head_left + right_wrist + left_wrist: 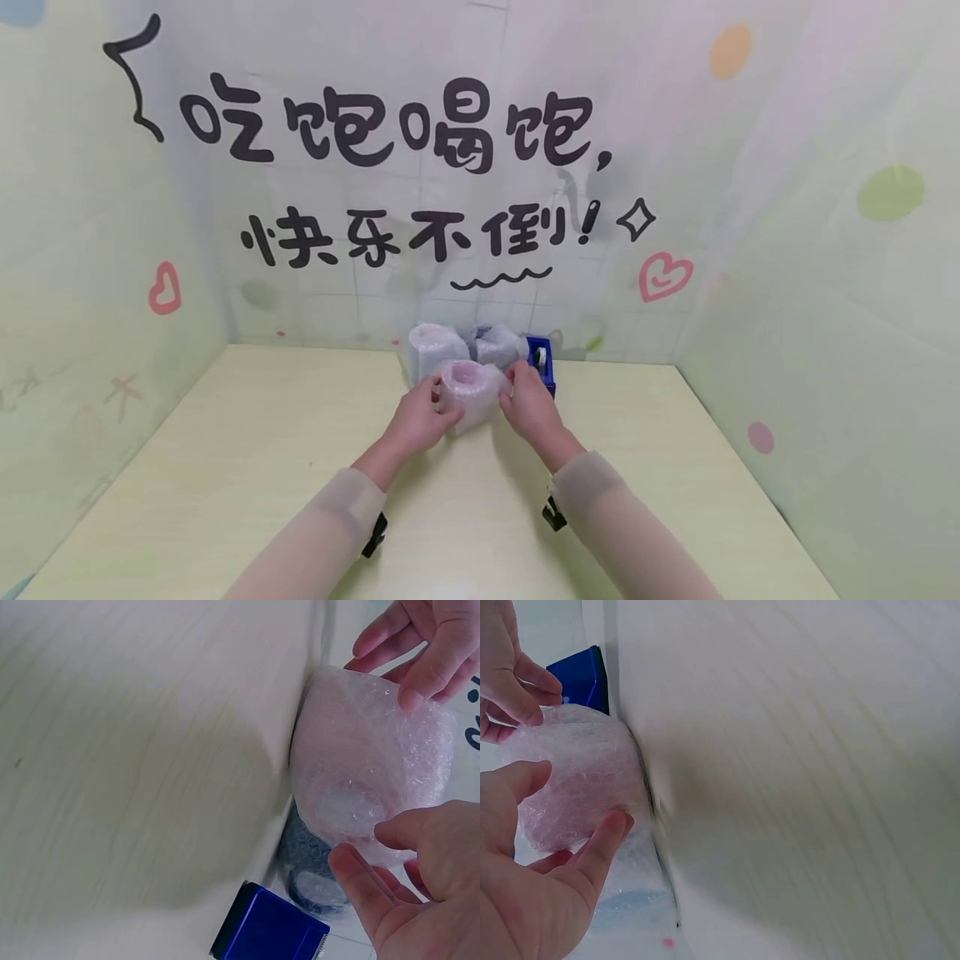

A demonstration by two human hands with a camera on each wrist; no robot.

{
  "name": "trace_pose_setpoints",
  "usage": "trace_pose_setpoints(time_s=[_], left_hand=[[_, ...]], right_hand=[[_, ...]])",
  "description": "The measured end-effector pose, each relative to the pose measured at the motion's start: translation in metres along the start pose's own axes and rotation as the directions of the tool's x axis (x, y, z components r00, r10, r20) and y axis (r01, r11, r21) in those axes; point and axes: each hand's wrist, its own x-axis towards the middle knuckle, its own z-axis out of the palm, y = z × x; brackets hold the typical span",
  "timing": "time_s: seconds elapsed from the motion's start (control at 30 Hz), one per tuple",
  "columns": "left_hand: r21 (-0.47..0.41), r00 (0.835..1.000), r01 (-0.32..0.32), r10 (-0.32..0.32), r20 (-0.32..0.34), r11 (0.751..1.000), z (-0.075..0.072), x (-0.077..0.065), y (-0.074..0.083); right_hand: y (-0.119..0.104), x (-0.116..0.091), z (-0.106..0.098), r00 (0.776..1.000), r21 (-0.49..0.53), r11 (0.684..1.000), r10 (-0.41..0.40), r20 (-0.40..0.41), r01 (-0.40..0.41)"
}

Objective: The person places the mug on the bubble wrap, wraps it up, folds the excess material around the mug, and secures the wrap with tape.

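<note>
Between my hands stands a pink cup wrapped in bubble wrap (467,393), its round mouth facing up. My left hand (420,412) holds its left side, thumb in front and fingers spread round it; in the left wrist view the left hand's fingertips (616,823) press on the wrap. On the opposite side, my right hand (531,404) pinches the wrap bulging from the cup between thumb and fingers. The right wrist view shows this right hand (420,862) at the lower end of the pink bundle (360,742).
Behind the cup, by the back wall, are a pale bubble-wrapped bundle (435,346) on the left and a greyish one (495,343) on the right. A blue tape dispenser (550,379) stands beside my right hand. Printed cloth walls (810,333) enclose the pale wooden table (225,467).
</note>
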Motion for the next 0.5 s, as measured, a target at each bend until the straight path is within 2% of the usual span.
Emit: trace_pose_setpoints(time_s=[0.03, 0.3, 0.4, 0.5], left_hand=[[0.004, 1.000, 0.003, -0.003, 0.003, 1.000, 0.000, 0.001, 0.000], [0.013, 1.000, 0.015, -0.016, 0.012, 1.000, -0.001, 0.006, 0.000], [-0.005, 1.000, 0.006, -0.006, 0.030, 1.000, -0.002, 0.005, -0.003], [0.030, 0.998, -0.017, 0.015, 0.060, 0.999, -0.005, -0.002, -0.008]], right_hand=[[-0.015, -0.005, -0.011, 0.999, 0.004, 1.000, 0.026, 0.018, -0.026], [-0.016, 0.000, -0.009, 0.996, -0.004, 0.997, 0.078, 0.043, -0.078], [-0.015, -0.004, -0.013, 0.996, 0.014, 0.998, 0.061, 0.057, -0.062], [-0.011, -0.016, -0.023, 0.996, 0.010, 1.000, 0.016, 0.091, -0.017]])
